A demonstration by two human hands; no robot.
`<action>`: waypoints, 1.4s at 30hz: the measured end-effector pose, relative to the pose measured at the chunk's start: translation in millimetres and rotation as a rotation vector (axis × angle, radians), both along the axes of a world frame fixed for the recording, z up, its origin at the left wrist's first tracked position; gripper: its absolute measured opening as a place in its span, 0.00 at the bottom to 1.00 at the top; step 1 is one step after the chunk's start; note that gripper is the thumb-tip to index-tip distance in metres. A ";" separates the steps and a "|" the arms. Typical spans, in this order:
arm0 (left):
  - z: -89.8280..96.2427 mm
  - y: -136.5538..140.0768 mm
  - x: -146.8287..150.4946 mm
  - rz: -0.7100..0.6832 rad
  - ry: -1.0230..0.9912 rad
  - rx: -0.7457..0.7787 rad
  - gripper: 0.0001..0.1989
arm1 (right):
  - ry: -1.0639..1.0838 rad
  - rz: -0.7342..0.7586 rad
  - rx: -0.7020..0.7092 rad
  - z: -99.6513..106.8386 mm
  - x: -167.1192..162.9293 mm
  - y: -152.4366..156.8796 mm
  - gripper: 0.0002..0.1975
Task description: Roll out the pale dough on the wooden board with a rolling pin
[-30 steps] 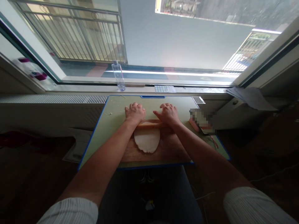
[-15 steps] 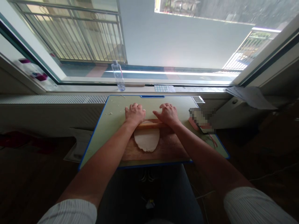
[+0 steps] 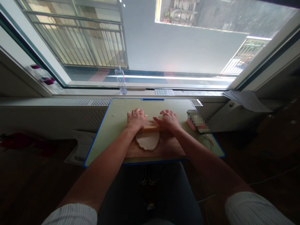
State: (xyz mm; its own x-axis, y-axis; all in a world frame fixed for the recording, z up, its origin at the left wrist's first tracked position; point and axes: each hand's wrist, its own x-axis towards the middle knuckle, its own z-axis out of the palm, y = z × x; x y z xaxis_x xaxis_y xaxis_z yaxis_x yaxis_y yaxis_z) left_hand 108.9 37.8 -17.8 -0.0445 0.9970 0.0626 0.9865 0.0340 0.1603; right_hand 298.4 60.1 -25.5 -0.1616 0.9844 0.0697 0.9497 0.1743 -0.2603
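Observation:
A wooden rolling pin (image 3: 151,128) lies across a flat, rounded sheet of pale dough (image 3: 148,140). The dough rests on a brown wooden board (image 3: 170,147). My left hand (image 3: 137,118) presses the pin's left part under its palm, fingers spread forward past it. Over the right part lies the palm of my right hand (image 3: 169,119), its fingers also spread, thumb pointing inward. Both ends of the pin are hidden under the hands and wrists. Most of the dough shows on my side of the pin, with a small strip beyond it.
The board lies on a pale green table (image 3: 105,131) with blue edging. Small dough crumbs (image 3: 113,115) dot its left side. A blurred-out item (image 3: 199,122) sits at the right. On the windowsill stand a clear plastic bottle (image 3: 121,81) and a printed sheet (image 3: 162,92).
The rolling pin and both hands have shifted slightly toward me over the dough, so a strip of dough shows beyond the pin. The camera view has tilted a little.

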 end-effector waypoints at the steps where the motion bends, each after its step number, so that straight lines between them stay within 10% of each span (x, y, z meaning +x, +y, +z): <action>1: 0.4 -2.4 0.2 0.000 -0.002 -0.008 0.22 | -0.002 0.000 -0.008 0.0 0.5 -2.1 0.31; 42: -4.1 -74.2 11.0 0.043 -0.053 -0.047 0.30 | -0.143 0.009 0.106 -4.6 12.6 -80.6 0.28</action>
